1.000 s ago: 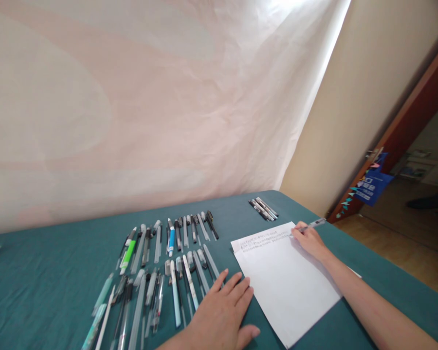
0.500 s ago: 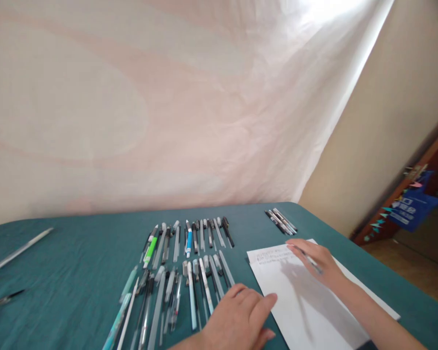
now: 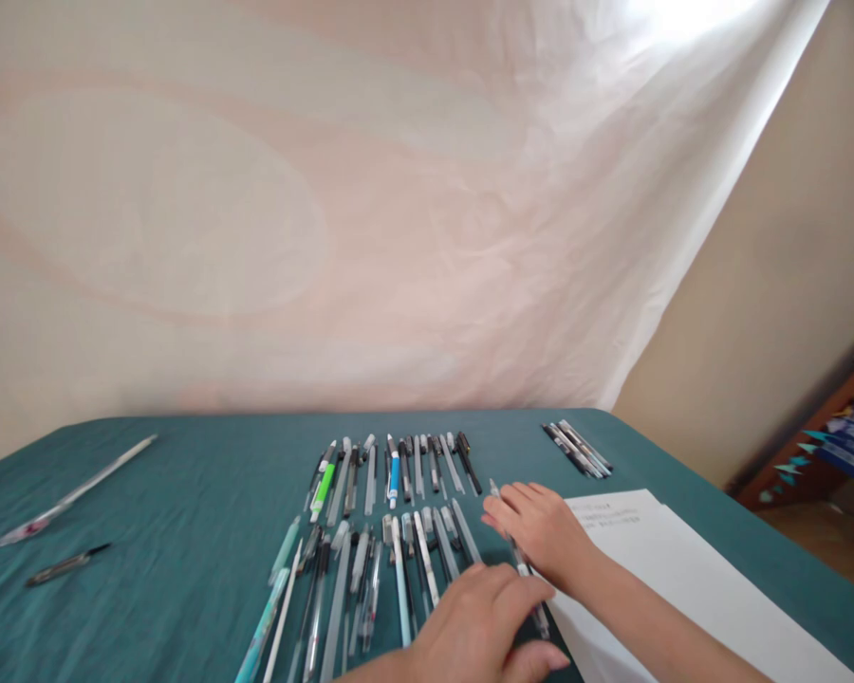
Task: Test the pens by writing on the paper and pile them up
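My right hand (image 3: 539,531) grips a slim clear pen (image 3: 521,562) that slants down over the left edge of the white paper (image 3: 655,607). My left hand (image 3: 480,621) lies low at the front, its thumb and forefinger apart beside the pen's lower end; I cannot make out whether they touch it. Just left of that hand, a front row of pens (image 3: 338,588) is laid side by side, some clear or grey, some light blue. Behind it runs a second row of pens (image 3: 418,465), with one green and one blue among dark and grey ones. Faint handwriting shows on the paper's upper part.
A small bundle of thin pens or refills (image 3: 576,448) lies at the back right of the green-covered table (image 3: 185,607). On the left are a long whitish stick-like item (image 3: 78,493) and a short dark pen piece (image 3: 67,564). A pale cloth (image 3: 256,190) hangs behind.
My right hand has moved left with the pen, off the writing on the paper, to beside my left hand. The view has turned slightly left.
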A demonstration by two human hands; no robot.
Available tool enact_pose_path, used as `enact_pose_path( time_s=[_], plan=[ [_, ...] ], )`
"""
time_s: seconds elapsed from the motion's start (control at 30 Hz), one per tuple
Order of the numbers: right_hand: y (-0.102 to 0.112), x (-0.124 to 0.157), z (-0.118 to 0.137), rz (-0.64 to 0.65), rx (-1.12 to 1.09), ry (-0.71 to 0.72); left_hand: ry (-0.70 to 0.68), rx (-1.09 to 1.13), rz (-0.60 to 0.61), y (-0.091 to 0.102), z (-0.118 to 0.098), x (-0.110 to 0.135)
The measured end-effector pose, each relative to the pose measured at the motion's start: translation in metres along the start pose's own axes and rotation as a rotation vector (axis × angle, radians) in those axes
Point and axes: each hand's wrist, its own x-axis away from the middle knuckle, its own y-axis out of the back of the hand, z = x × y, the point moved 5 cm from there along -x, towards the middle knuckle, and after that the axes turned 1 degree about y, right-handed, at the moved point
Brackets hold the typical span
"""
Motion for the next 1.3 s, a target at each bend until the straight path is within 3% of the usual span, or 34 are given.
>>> enact_pose_path(
  time_s=[0.17,0.27,0.4,0.5,0.6,0.7,0.8,0.9,1.07,1.17,1.3],
  plan=[
    [0.002,-0.002,-0.004,-0.037,-0.038,-0.046,0.028,0.082,0.029,0.009,-0.002,-0.002],
    [0.002,-0.002,-0.006,-0.078,-0.175,-0.093,0.022,0.099,0.036,0.016,-0.002,-0.004],
    [0.002,-0.001,-0.021,-0.12,-0.626,-0.392,0.138,0.088,0.016,0.028,0.006,-0.008],
    [-0.002,-0.001,-0.022,-0.005,-1.122,-0.627,0.221,0.044,-0.001,0.034,0.017,-0.011],
    [0.0,-0.005,-0.011,0.108,-1.41,-0.717,0.21,-0.029,0.026,0.035,0.023,-0.012],
    [-0.002,-0.011,-0.008,0.112,-1.479,-0.739,0.197,-0.086,0.039,0.035,0.027,-0.013],
    [-0.017,-0.016,-0.027,0.084,-1.34,-0.747,0.219,-0.13,0.044,0.036,0.031,-0.013],
    [-0.035,-0.014,-0.075,0.12,-0.769,-0.788,0.234,-0.184,0.052,0.04,0.035,-0.012],
    [-0.067,0.005,-0.151,0.218,-0.389,-0.943,0.197,-0.255,0.105,0.04,0.043,-0.009],
    [-0.08,0.018,-0.175,0.29,-0.217,-1.009,0.199,-0.278,0.108,0.037,0.049,-0.008],
    [-0.094,0.029,-0.188,0.357,-0.101,-1.041,0.189,-0.271,0.108,0.034,0.052,-0.007]
  ],
)
